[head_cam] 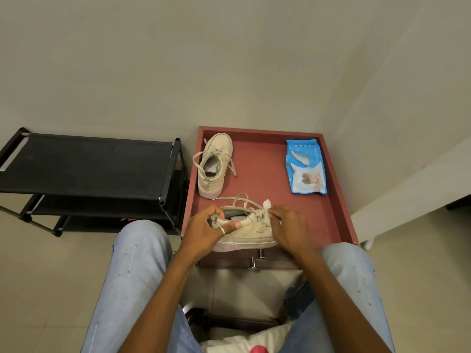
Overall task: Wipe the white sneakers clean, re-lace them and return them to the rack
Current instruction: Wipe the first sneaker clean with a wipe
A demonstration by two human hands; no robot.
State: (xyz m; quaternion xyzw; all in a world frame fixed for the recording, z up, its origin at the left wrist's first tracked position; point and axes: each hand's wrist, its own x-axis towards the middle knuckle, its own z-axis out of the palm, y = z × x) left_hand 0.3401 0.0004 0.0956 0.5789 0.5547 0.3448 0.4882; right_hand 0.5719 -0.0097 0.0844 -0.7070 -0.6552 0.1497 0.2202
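One off-white sneaker (251, 231) with a pink-tinted sole lies sideways at the near edge of a reddish cabinet top (265, 179). My left hand (206, 229) grips its heel, thumb across the collar. My right hand (289, 226) covers its toe and presses a white wipe (266, 203) against the laced front; loose laces loop behind. The second sneaker (213, 165) stands upright at the far left of the cabinet top, toe toward the wall, laces loose.
A blue pack of wet wipes (304, 166) lies at the far right of the cabinet top. A black three-tier shoe rack (86, 161) stands to the left against the wall. My knees in light jeans flank the cabinet's drawer handles (257, 261).
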